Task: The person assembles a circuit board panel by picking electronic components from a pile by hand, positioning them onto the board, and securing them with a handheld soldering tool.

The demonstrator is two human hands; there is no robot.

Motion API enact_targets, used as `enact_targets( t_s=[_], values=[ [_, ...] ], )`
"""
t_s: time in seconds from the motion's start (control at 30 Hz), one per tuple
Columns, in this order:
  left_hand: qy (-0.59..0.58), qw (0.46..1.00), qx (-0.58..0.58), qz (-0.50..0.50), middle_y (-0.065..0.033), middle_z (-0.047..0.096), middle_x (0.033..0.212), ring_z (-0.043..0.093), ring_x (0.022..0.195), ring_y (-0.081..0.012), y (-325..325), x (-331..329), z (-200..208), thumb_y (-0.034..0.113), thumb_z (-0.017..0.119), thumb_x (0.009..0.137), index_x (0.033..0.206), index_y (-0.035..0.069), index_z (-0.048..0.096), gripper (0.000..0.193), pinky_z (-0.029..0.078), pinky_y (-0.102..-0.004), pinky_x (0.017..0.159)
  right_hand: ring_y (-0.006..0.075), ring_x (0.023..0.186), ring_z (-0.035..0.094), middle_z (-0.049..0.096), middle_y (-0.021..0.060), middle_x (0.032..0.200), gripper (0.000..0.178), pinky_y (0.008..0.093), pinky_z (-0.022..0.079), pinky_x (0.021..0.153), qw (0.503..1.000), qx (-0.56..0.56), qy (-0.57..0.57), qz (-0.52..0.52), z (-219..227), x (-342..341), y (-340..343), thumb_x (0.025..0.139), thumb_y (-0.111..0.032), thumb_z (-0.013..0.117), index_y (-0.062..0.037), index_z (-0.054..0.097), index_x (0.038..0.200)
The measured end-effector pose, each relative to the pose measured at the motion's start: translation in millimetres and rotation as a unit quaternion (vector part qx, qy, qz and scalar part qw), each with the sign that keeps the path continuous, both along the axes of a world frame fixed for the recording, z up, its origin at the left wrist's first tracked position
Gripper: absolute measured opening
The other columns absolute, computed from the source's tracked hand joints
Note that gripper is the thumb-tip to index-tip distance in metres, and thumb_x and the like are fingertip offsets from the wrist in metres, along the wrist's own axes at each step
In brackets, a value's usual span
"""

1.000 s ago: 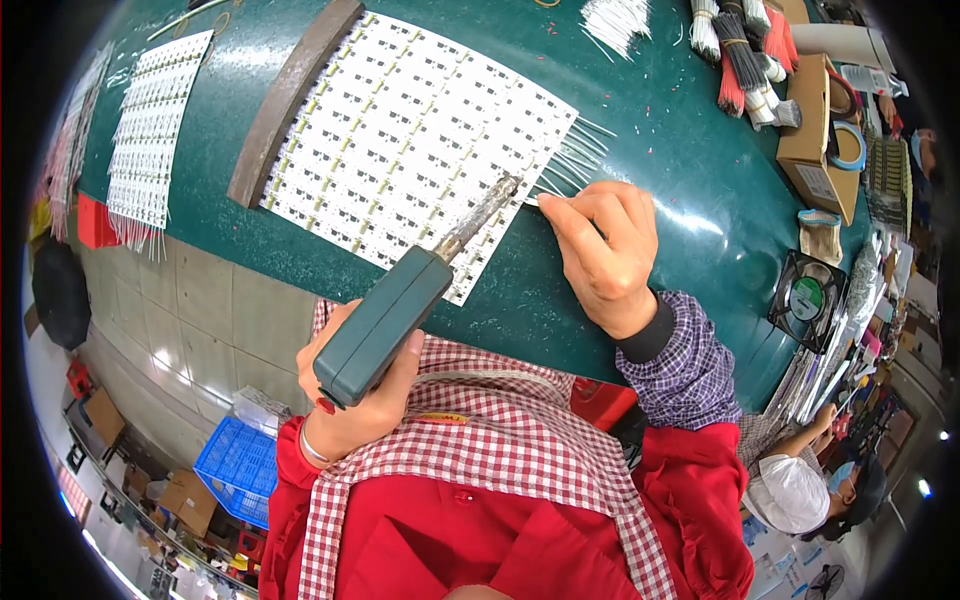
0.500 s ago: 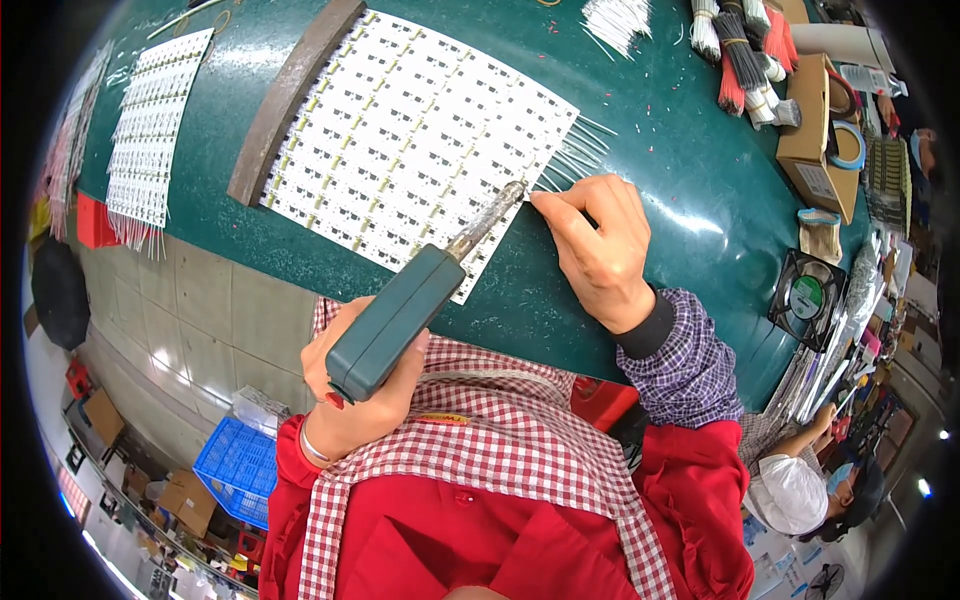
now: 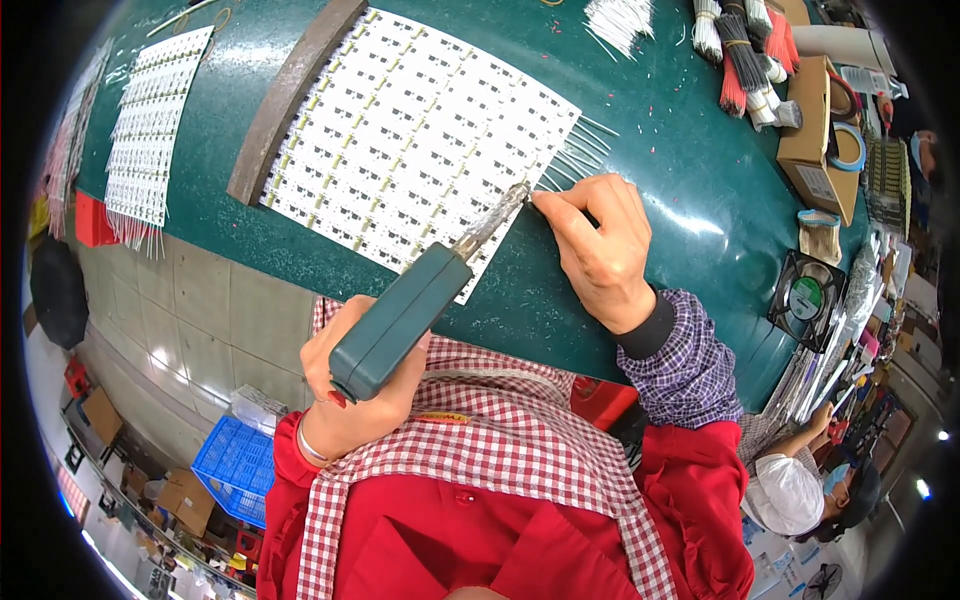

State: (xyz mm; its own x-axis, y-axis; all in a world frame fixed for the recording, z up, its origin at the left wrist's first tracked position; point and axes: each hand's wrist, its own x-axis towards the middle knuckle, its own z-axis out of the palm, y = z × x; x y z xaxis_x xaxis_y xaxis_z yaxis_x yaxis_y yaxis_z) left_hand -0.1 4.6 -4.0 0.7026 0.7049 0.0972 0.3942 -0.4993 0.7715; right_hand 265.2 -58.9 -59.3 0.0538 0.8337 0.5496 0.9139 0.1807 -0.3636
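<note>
A white panel of small circuit boards (image 3: pixel 420 130) lies on the green table. My left hand (image 3: pixel 350 425) is wrapped round the green handle of a soldering iron (image 3: pixel 400 320). The iron's metal tip reaches the panel's right edge, close to my right fingertips. My right hand (image 3: pixel 607 250) is closed in a pinch there, on what looks like the end of a thin wire, mostly hidden by the fingers. Just beyond it, several pale wires (image 3: pixel 582 150) stick out from the same edge.
A dark bar (image 3: pixel 290 105) lies along the panel's left side. Another wired panel (image 3: pixel 155 130) is at the far left. Loose white wires (image 3: pixel 618 25), bundled wires (image 3: pixel 738 60), a cardboard box (image 3: pixel 815 140) and a fan (image 3: pixel 805 295) sit toward the right. A co-worker (image 3: pixel 790 490) is at lower right.
The soldering iron has shifted slightly right, its tip now nearer my right fingertips. My right hand has stayed almost still.
</note>
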Motion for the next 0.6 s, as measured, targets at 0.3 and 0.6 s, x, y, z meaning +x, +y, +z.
enact_targets(
  t_s=[0.3, 0.6],
  values=[
    [-0.013, 0.997, -0.049, 0.054, -0.0143, 0.07, 0.087, 0.069, 0.068, -0.0222, -7.2, -1.4, 4.7, -0.003, 0.078, 0.077, 0.095, -0.004, 0.074, 0.018, 0.054, -0.0296, 0.06, 0.0221, 0.076, 0.059, 0.061, 0.003, 0.081, 0.026, 0.0347, 0.045, 0.065, 1.0, 0.01, 0.01, -0.004, -2.3, -0.6, 0.4, 0.07, 0.0, 0.074, -0.0058, 0.071, 0.095],
    [-0.02, 0.997, -0.043, 0.055, -0.0163, 0.072, 0.09, 0.07, 0.071, -0.0244, -8.0, -5.0, 4.9, -0.004, 0.078, 0.077, 0.095, -0.005, 0.075, 0.019, 0.056, -0.0305, 0.064, 0.0239, 0.079, 0.062, 0.064, 0.0039, 0.083, 0.03, 0.0354, 0.046, 0.067, 1.0, 0.021, -0.003, 0.01, 0.8, -1.2, -4.3, 0.067, 0.004, 0.077, -0.0046, 0.073, 0.096]
  ],
)
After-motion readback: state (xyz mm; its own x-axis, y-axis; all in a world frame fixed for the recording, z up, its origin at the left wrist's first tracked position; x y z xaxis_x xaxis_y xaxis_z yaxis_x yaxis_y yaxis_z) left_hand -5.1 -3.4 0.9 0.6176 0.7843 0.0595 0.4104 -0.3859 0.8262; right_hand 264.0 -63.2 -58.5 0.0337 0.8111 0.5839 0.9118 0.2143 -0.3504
